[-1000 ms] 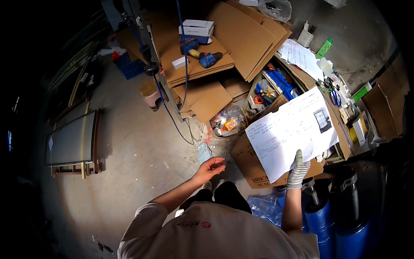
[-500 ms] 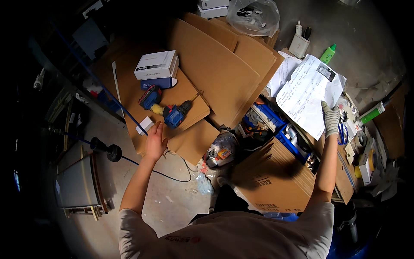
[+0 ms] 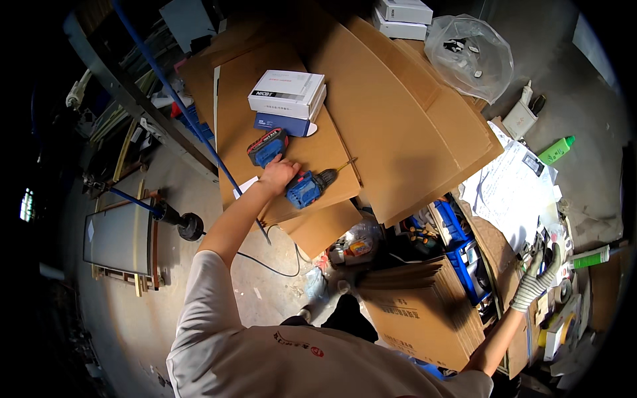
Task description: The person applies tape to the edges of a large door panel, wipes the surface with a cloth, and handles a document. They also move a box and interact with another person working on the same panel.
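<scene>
My bare left hand (image 3: 279, 175) is closed round the handle of a blue and red cordless drill (image 3: 306, 190), hiding most of the grip. The drill lies on its side on the cardboard, its bit pointing right and its battery end at the far left. Beside my left wrist sits a small white box (image 3: 245, 186). Over the cluttered bench on the right, my gloved right hand (image 3: 537, 277) is open, fingers apart, with nothing seen in it. Just beyond its fingertips lie white printed sheets (image 3: 514, 192).
Beyond the drill, a white box (image 3: 286, 91) rests on a blue box (image 3: 284, 125). Cardboard sheets (image 3: 405, 132) spread behind. A clear plastic bag (image 3: 470, 56), a green bottle (image 3: 556, 150) and blue bins (image 3: 458, 222) are right. A blue pole (image 3: 172, 86) slants past on the left.
My left hand has moved from beside the small white box onto the drill's handle. The right hand has let go of the paper and drawn back toward me. The view has shifted.
</scene>
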